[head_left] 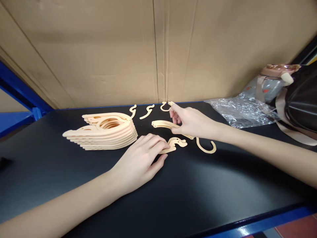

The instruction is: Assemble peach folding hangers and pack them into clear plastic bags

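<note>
Head view: both your hands are on thin peach plastic hanger parts at the middle of the black table.

Your left hand [142, 158] lies palm down, its fingertips pinched on a small flat connector piece [176, 143] that rests on the table [74, 185]. Your right hand [192, 123] is closed round a long curved arm piece [160, 124], with the forefinger stretched to a loose hook [164, 106] near the cardboard wall [158, 49]. An open hook [206, 148] lies just beside your right wrist, and a stack of hanger bodies [104, 134] sits to the left. These parts look light, stiff and smooth, and thin enough to snap if bent. They would likely skate on the table, so grip them by the flat faces near the thicker ends, not mid-span.
</note>
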A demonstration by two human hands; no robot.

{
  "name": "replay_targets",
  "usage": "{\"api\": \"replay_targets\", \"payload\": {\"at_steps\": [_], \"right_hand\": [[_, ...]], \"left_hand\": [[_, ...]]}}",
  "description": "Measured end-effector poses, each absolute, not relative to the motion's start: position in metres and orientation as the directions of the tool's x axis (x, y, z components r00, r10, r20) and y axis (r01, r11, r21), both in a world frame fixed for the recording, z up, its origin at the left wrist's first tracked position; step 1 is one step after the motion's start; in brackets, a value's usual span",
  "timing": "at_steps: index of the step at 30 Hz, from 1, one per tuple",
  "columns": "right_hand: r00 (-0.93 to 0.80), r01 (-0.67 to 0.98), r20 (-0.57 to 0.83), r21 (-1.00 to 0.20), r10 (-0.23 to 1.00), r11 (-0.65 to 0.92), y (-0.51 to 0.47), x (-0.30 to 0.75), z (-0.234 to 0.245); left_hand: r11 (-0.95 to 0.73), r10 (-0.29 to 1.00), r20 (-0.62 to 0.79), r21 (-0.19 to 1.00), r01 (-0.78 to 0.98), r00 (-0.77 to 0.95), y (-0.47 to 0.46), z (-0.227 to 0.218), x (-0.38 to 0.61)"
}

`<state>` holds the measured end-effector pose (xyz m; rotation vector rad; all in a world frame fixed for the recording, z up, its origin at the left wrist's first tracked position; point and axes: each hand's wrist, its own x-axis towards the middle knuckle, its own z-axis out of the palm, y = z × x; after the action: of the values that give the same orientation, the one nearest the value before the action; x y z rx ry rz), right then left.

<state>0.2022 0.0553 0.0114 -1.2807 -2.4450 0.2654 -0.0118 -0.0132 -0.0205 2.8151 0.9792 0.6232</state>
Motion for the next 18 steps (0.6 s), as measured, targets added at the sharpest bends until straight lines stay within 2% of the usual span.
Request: {"api": "replay_targets", "payload": {"at_steps": [6, 10, 13, 18], "right_hand": [[-0.589, 0.746, 0.214, -0.225, 0.779, 0.626, 0.051, 0.199, 0.007], [-0.624, 0.721, 0.165, -0.256, 0.764, 0.644, 0.048, 0.205, 0.005], [-0.644, 0.691, 0.167, -0.293, 0.747, 0.661, 0.045, 0.21, 0.004], [-0.695, 0.627, 0.235, -0.264, 0.679, 0.733, 0.031, 0.21, 0.0]], "left_hand": [[-0.817, 0.575, 0.366, 0.206, 0.539, 0.732, -0.013, -0.021, -0.011], [-0.85, 0.522, 0.401, 0.178, 0.495, 0.753, -0.014, -0.019, -0.011], [-0.895, 0.429, 0.446, 0.093, 0.436, 0.786, -0.016, -0.019, -0.012], [-0.956, 0.248, 0.512, -0.005, 0.292, 0.822, -0.022, -0.016, -0.01]]}}
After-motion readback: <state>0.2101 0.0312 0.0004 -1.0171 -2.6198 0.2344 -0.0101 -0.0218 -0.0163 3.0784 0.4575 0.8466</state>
